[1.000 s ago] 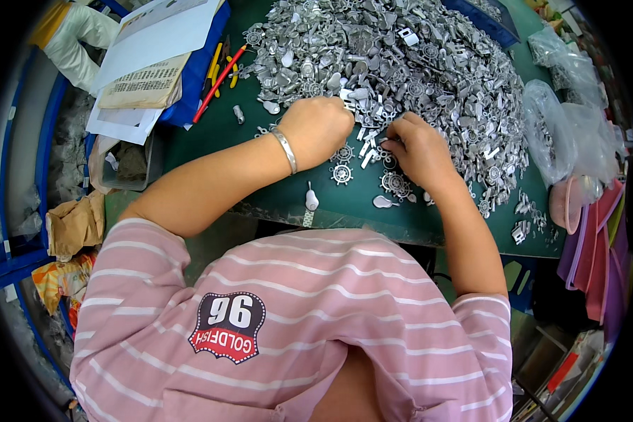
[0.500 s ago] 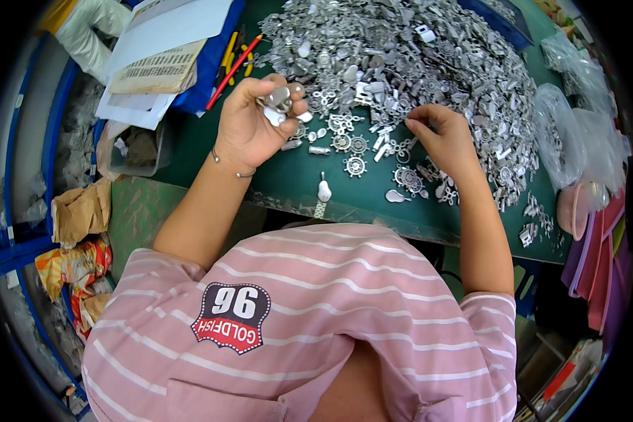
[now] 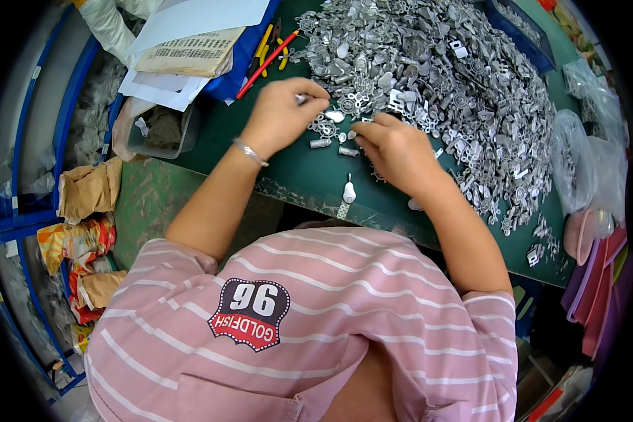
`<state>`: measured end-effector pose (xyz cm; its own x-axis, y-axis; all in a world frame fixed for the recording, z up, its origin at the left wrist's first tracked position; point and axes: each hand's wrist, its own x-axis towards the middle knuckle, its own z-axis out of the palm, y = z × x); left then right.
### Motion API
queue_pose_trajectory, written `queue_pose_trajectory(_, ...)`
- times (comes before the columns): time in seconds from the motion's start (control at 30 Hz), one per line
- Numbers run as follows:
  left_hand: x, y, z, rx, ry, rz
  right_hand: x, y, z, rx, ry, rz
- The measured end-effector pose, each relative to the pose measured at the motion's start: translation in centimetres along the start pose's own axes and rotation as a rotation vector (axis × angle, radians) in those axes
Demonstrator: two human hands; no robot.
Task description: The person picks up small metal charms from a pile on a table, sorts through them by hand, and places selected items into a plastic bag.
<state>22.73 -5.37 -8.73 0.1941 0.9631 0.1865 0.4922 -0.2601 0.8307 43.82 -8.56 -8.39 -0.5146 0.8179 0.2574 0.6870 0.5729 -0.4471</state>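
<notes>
Left hand: your left hand (image 3: 280, 112) is curled shut on a small metal piece (image 3: 301, 99) at the near edge of the heap.
Right hand: your right hand (image 3: 395, 149) lies fingers down, drawn together over loose pieces; what it grips, you cannot tell.
Pile: the heap of silver metal parts (image 3: 443, 77) covers the far side of the green table (image 3: 288, 176).
Sorted: only a few loose pieces (image 3: 330, 135) lie apart between your hands.
Left to do: by the look of it, nearly all the heap.

Workshop: metal parts heap (image 3: 443, 91) on green bench (image 3: 295, 169) (cluttered).
</notes>
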Motion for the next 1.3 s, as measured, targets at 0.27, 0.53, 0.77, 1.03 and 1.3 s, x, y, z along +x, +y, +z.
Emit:
queue_pose_trajectory(0.27, 0.6, -0.3, 1.3, 0.384, -0.143, 0.109, 0.4, 1.8, -0.4, -0.013, 0.018, 0.121)
queue_pose_trajectory(0.53, -0.6, 0.5, -0.5, -1.185, -0.169, -0.387, 1.1, 5.4, -3.5, -0.061, -0.004, 0.354)
queue_pose_trajectory(0.77, -0.5, 1.3, -2.6, -1.299, -0.088, -0.501, 1.1, 6.3, -5.3, -0.034, -0.057, 0.379)
queue_pose_trajectory(1.03, 4.2, 3.2, 3.3, 0.286, -0.086, 0.202, 3.5, 4.1, -3.8, -0.217, -0.204, 0.642)
queue_pose_trajectory(1.3, 5.5, 4.3, 6.2, 0.733, -0.224, 0.316, 0.7, 7.3, -4.3, 0.650, 0.164, 0.662)
